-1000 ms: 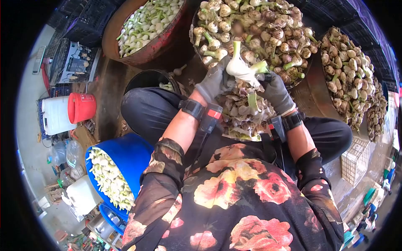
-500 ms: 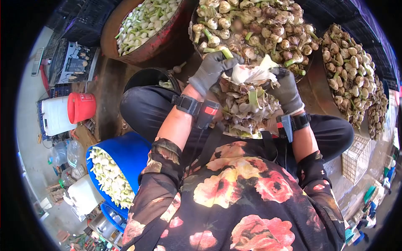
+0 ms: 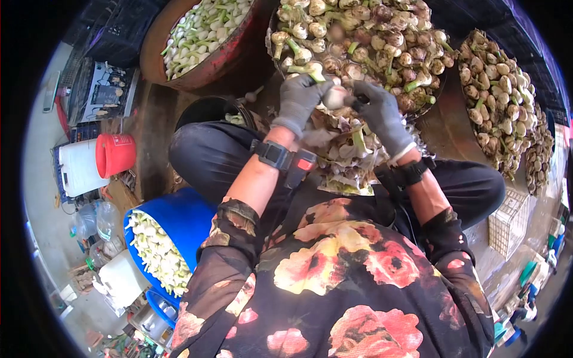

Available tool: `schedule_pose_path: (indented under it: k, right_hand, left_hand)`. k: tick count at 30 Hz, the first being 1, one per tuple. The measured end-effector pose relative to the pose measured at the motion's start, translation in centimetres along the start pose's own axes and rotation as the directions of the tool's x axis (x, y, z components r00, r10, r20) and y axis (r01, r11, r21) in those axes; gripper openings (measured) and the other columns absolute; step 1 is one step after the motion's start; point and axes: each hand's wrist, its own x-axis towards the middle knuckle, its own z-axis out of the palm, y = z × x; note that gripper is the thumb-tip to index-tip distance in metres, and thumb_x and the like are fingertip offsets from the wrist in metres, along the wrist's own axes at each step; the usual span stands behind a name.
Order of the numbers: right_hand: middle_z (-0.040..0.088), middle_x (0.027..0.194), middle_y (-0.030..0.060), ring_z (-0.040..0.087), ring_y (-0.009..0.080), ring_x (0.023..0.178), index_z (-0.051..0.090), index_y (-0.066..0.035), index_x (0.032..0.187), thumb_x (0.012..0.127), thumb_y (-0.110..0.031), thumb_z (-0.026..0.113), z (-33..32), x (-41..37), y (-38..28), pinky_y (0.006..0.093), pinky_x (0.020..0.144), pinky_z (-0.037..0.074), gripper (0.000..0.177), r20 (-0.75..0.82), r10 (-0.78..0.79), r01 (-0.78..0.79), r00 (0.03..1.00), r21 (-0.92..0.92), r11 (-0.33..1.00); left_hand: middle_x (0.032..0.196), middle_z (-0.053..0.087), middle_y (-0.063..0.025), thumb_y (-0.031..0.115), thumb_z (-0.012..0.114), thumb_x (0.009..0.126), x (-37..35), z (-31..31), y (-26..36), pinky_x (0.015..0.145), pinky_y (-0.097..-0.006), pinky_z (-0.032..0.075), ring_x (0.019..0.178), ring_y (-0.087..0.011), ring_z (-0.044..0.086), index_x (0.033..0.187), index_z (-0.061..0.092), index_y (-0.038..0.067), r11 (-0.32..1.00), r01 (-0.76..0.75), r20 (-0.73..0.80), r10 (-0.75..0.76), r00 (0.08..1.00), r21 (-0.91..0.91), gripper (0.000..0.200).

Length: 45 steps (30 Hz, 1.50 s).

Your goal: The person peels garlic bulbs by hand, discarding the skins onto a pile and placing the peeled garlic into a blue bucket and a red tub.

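My left hand [image 3: 298, 102], in a grey glove with dark fingertips, is closed on a garlic bulb [image 3: 336, 98] by its green stem. The bulb looks pale with a pinkish patch and is slightly blurred. At its right side is my right hand [image 3: 382, 113], also gloved, with its fingers pinched against the bulb. Below both hands a heap of stripped papery garlic skins [image 3: 352, 155] lies in my lap. Just beyond them stands a wide tub of unpeeled garlic [image 3: 382, 51], its bulbs brownish and dirty with short stems.
At upper left is a reddish tub [image 3: 236, 45] of peeled white garlic. A black bucket [image 3: 203, 110] stands by my left knee, and a blue barrel [image 3: 179, 218] of pale garlic lies below it. More unpeeled garlic [image 3: 498, 101] is heaped at right, above a white crate [image 3: 507, 224].
The loose whitish skin stretched between my hands is gone from there, and the bulb shows rounder. My right hand has moved left and turned its fingers toward the bulb.
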Motion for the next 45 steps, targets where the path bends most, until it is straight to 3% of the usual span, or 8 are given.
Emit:
schedule_pose_path:
  k: [10, 18, 22, 29, 36, 40, 42, 45]
  right_hand:
    - [0.060, 0.084, 0.0102, 0.057, 0.0281, 0.082, 0.060, -0.013, 0.087, 0.070, -0.023, 0.058, 1.1, 0.9, 1.6, 0.0370, 0.071, 0.044, 0.019, -0.047, -0.018, 0.003, 0.999, -0.304, 0.953]
    - [0.061, 0.085, 0.0183, 0.058, 0.0315, 0.082, 0.062, -0.006, 0.081, 0.070, -0.026, 0.058, -0.3, -1.5, 2.5, 0.0364, 0.074, 0.045, 0.023, 0.256, 0.367, -0.247, 0.894, -0.401, 0.882]
    - [0.062, 0.087, 0.0125, 0.059, 0.0200, 0.075, 0.056, -0.001, 0.096, 0.072, -0.013, 0.060, 1.2, -0.2, 2.7, 0.0310, 0.064, 0.047, 0.027, 0.106, 0.261, -0.280, 0.960, 0.462, 0.842]
    - [0.058, 0.072, 0.0013, 0.050, 0.0072, 0.053, 0.056, -0.003, 0.089, 0.078, -0.004, 0.056, 0.8, 2.0, 0.4, 0.0182, 0.045, 0.039, 0.011, 0.092, 0.335, -0.273, 0.938, 0.790, 0.548]
    - [0.055, 0.065, 0.0013, 0.047, 0.0081, 0.050, 0.054, -0.002, 0.076, 0.075, 0.003, 0.050, 1.7, 0.5, 5.6, 0.0213, 0.042, 0.037, 0.007, 0.293, 0.379, -0.476, 0.878, 0.452, 0.754]
    - [0.058, 0.069, 0.0069, 0.055, 0.0150, 0.059, 0.058, -0.001, 0.082, 0.071, 0.002, 0.050, 1.9, 1.1, 6.5, 0.0260, 0.051, 0.043, 0.014, 0.355, 0.286, -0.373, 0.890, 0.207, 0.904]
    - [0.060, 0.080, 0.0084, 0.058, 0.0206, 0.071, 0.059, -0.005, 0.091, 0.070, -0.001, 0.052, 3.0, 2.8, 6.3, 0.0297, 0.061, 0.045, 0.022, 0.231, -0.007, 0.013, 0.973, -0.026, 1.000]
    - [0.060, 0.094, 0.0067, 0.057, 0.0246, 0.088, 0.059, -0.013, 0.099, 0.070, -0.010, 0.055, 6.7, 6.7, 5.7, 0.0336, 0.074, 0.045, 0.030, 0.357, -0.194, 0.306, 0.914, -0.289, 0.907]
  left_hand:
    - [0.069, 0.062, -0.0095, 0.024, 0.069, 0.069, -0.7, 1.2, 0.7, 0.056, -0.0279, 0.044, 0.059, -0.0160, 0.058, 0.079, 0.063, 0.003, 0.940, -0.161, 0.115, 0.131, 0.985, 0.302, 0.024]
    - [0.101, 0.058, -0.0090, 0.017, 0.056, 0.082, 1.8, -4.1, 1.3, 0.080, -0.0315, 0.047, 0.092, -0.0176, 0.056, 0.102, 0.055, -0.002, 0.795, 0.205, 0.415, 0.065, 0.907, -0.571, 0.028]
    - [0.098, 0.059, -0.0072, 0.015, 0.056, 0.082, 3.3, -5.6, 1.7, 0.082, -0.0277, 0.044, 0.090, -0.0148, 0.056, 0.099, 0.057, -0.002, 0.919, 0.096, 0.406, 0.074, 0.911, -0.383, 0.024]
    - [0.097, 0.060, -0.0068, 0.011, 0.056, 0.081, 2.6, -3.3, 0.4, 0.083, -0.0262, 0.042, 0.090, -0.0131, 0.055, 0.098, 0.058, -0.001, 0.947, -0.039, 0.428, 0.180, 0.885, -0.318, 0.021]
    - [0.090, 0.061, -0.0065, 0.011, 0.058, 0.078, 2.9, -5.0, 2.4, 0.079, -0.0278, 0.046, 0.084, -0.0171, 0.058, 0.095, 0.058, 0.001, 0.787, 0.121, 0.277, 0.066, 0.959, -0.605, 0.020]
    - [0.099, 0.058, -0.0169, 0.017, 0.050, 0.083, 7.8, -12.0, 2.7, 0.086, -0.0412, 0.044, 0.096, -0.0278, 0.054, 0.097, 0.054, -0.003, -0.153, 0.183, 0.154, 0.185, 0.971, -0.971, 0.024]
    - [0.110, 0.050, -0.0212, 0.018, 0.051, 0.083, 7.5, -13.7, 4.2, 0.086, -0.0371, 0.043, 0.102, -0.0280, 0.048, 0.111, 0.044, -0.009, 0.068, -0.060, -0.039, 0.268, 0.962, -0.996, 0.039]
    - [0.107, 0.048, -0.0155, 0.018, 0.051, 0.083, 5.5, -12.7, 5.4, 0.079, -0.0318, 0.043, 0.093, -0.0232, 0.045, 0.115, 0.043, -0.006, 0.050, 0.212, 0.218, 0.243, 0.945, -0.976, 0.041]
